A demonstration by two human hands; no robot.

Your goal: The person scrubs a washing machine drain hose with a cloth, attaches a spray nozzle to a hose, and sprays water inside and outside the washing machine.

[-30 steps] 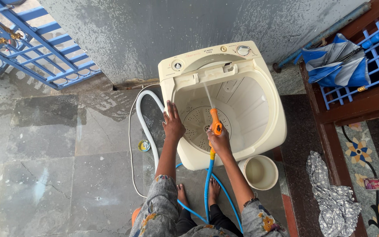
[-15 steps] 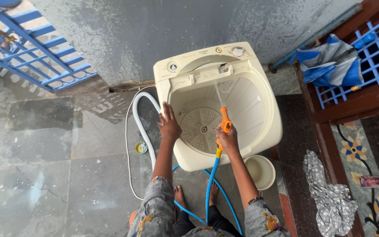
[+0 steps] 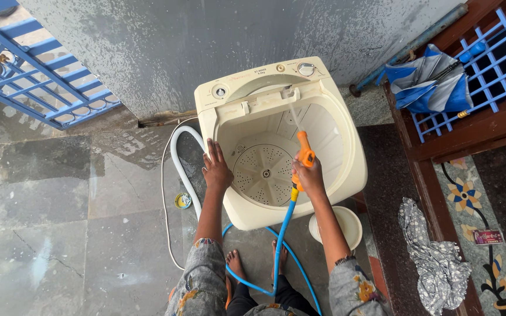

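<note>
Right hand (image 3: pixel 308 177) is wrapped round an orange spray nozzle (image 3: pixel 304 153) on a blue hose (image 3: pixel 280 234), aimed into the open washing machine (image 3: pixel 276 140); looks like water's coming out. Left hand (image 3: pixel 215 168) rests flat, fingers spread, on the tub's left rim

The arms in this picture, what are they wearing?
Both arms are bare from the elbow down, and both hands, the left hand and the right hand, are bare too, with no gloves. The loose grey sleeves have a flowery pattern in orange and yellow and end near the elbows. A thin dark band circles the right arm just above its sleeve.
</note>
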